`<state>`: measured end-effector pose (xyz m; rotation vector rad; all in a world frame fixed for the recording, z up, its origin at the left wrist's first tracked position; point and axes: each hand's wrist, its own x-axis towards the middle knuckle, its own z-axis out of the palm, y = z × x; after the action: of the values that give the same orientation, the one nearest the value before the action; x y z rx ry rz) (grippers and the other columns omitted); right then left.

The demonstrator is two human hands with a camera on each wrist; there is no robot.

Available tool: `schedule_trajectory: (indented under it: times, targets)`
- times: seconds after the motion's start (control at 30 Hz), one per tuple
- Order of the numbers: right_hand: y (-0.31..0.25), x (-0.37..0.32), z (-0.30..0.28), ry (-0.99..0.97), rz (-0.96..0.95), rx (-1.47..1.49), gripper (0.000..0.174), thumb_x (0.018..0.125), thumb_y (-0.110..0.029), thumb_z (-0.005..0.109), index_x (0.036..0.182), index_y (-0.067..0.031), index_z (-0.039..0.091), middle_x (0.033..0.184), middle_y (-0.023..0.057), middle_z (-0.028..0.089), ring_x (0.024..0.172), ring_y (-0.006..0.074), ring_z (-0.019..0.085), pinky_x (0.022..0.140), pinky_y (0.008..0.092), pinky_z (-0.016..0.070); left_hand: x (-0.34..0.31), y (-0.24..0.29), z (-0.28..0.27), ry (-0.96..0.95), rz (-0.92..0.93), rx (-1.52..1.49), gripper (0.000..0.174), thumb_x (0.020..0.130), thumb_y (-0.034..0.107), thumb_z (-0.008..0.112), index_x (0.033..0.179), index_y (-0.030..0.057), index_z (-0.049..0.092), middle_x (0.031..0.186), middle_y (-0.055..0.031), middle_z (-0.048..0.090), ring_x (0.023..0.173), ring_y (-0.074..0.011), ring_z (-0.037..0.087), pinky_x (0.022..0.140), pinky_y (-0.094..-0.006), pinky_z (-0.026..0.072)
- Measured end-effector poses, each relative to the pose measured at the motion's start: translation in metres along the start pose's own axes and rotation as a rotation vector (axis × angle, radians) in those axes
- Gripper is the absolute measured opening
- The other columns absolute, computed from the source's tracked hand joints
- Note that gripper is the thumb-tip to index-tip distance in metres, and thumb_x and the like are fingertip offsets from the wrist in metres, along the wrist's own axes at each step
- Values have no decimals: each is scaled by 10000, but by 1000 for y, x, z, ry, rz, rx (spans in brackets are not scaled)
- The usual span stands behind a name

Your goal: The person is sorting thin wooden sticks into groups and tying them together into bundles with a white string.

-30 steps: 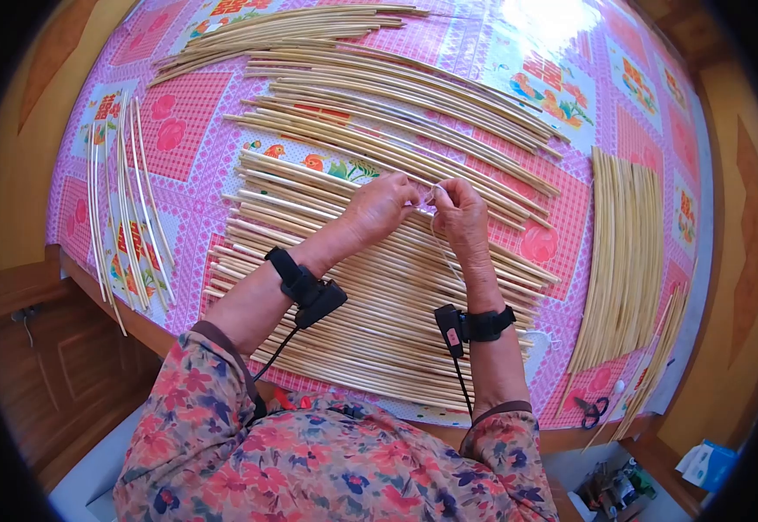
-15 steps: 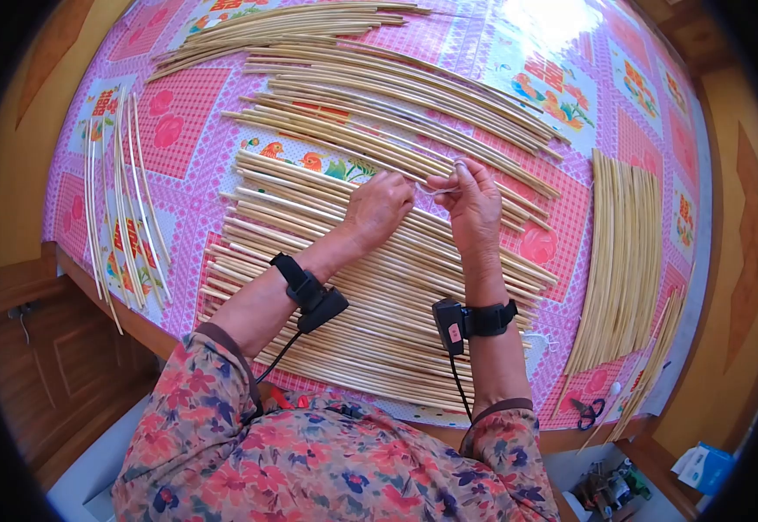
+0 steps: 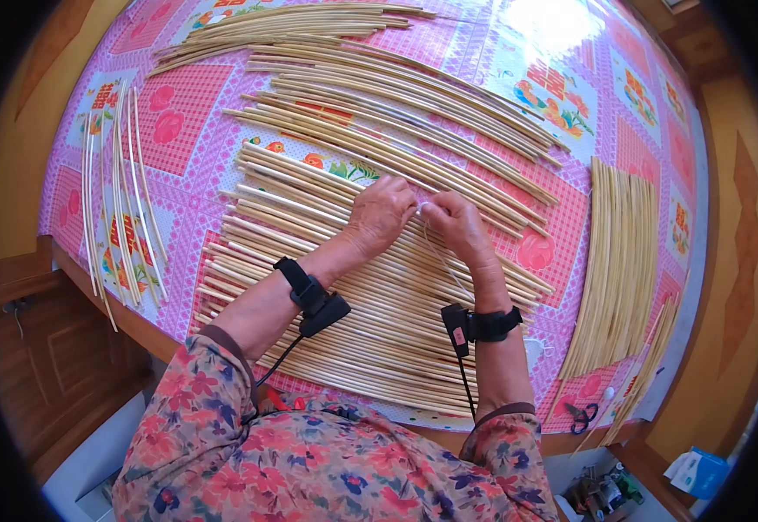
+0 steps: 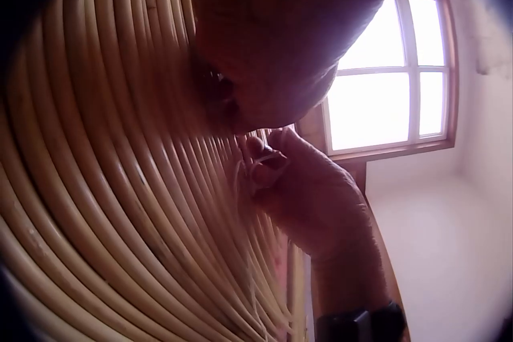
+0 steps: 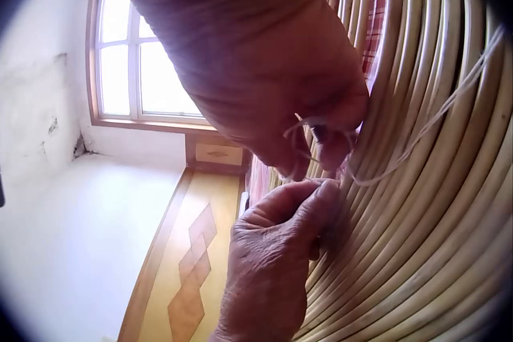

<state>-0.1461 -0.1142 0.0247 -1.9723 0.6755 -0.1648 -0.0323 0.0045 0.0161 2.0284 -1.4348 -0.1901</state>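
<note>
Near rods (image 3: 344,326) close-set, farther rods (image 3: 396,80) loose; we note left hand (image 3: 382,214), right hand (image 3: 462,230) pinching string (image 5: 377,182).

Red 囍 (image 3: 105,96) on tablecloth (image 3: 192,187)

In the head view, a glossy tablecloth (image 3: 174,97) with pink checks, red fruit shapes, small birds and red lettering spreads across the frame, a bright glare lying on it toward the upper right. A brown wooden cupboard door (image 3: 59,357) fills the lower left, with a metal handle (image 3: 17,306) near its top. At the lower right are a blue-and-white packet (image 3: 698,472) and, left of it, some bottles (image 3: 624,489). A wooden panel (image 3: 711,365) with darker diamond shapes runs down the right side. The left wrist view has a bright window (image 4: 374,109) at upper right above a pale wall (image 4: 449,238); in the right wrist view, dark blotches (image 5: 81,148) mark the wall at left.
</note>
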Motion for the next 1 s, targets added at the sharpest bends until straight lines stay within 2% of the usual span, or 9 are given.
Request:
schedule_trajectory:
  times: [0.03, 0.1, 0.27, 0.43, 0.67, 0.8, 0.9, 0.93, 1.0]
  targets:
    - [-4, 0, -4, -2, -1, -1, 251, 789, -242, 618, 896, -14, 629, 684, 108, 602, 613, 210, 583, 599, 309, 468, 0, -1, 0, 11, 4, 6, 94, 727, 136, 623, 764, 65, 575, 791, -66, 544, 793, -253, 520, 690, -348, 441]
    - [-15, -1, -16, -117, 293, 454, 252, 828, -242, 582, 856, 4, 631, 713, 76, 614, 548, 105, 524, 501, 225, 420, 0, -3, 1, 23, 5, 14, 94, 724, 133, 624, 760, 63, 573, 786, -68, 543, 787, -254, 520, 688, -349, 440]
    - [-15, 1, -8, -133, 255, 985, 176, 870, -186, 530, 834, -26, 594, 744, 52, 601, 499, 44, 447, 431, 159, 353, -3, -4, 6, 90, 33, -13, 96, 708, 118, 629, 742, 61, 560, 764, -71, 538, 774, -258, 517, 683, -354, 438]
    - [-14, 6, 4, 24, 272, 1284, 155, 877, -172, 530, 834, -28, 566, 746, 47, 586, 524, 60, 461, 481, 214, 420, -6, -2, 6, 122, 31, 12, 94, 700, 104, 628, 728, 63, 548, 763, -67, 539, 747, -260, 507, 670, -358, 431]
    - [-4, 12, 9, 3, 214, 1291, 135, 881, -163, 524, 859, -33, 554, 787, 60, 581, 568, 77, 466, 556, 270, 447, -8, 1, 7, 147, 14, 8, 94, 706, 105, 626, 706, 64, 542, 751, -64, 532, 737, -255, 496, 655, -359, 420]
    - [-2, 23, 2, 119, 188, 1220, 168, 873, -152, 520, 842, 6, 564, 736, 55, 566, 569, 83, 486, 548, 256, 449, -6, -2, 10, 139, 11, -23, 90, 709, 105, 629, 710, 64, 548, 772, -57, 540, 749, -252, 501, 679, -357, 421]
    - [-7, 16, -19, 83, 180, 492, 220, 877, -183, 498, 902, 18, 583, 613, 10, 554, 561, 75, 522, 485, 216, 431, -8, -2, 5, 140, 14, -87, 129, 709, 73, 628, 821, 44, 571, 873, -86, 539, 810, -279, 514, 738, -358, 426]
    - [-6, 9, -23, 88, 184, 490, 220, 877, -183, 498, 902, 18, 583, 613, 10, 554, 561, 75, 522, 485, 216, 431, -9, -3, 2, 130, 26, -102, 175, 710, 58, 626, 875, 37, 575, 910, -102, 536, 836, -291, 519, 763, -358, 428]
    - [-6, 5, -31, 347, 136, 381, 216, 879, -161, 484, 963, 14, 579, 699, 44, 583, 564, 90, 543, 473, 228, 442, -13, -7, -3, 151, 48, -181, 257, 709, 22, 609, 960, 17, 557, 958, -130, 529, 898, -309, 517, 808, -363, 424]
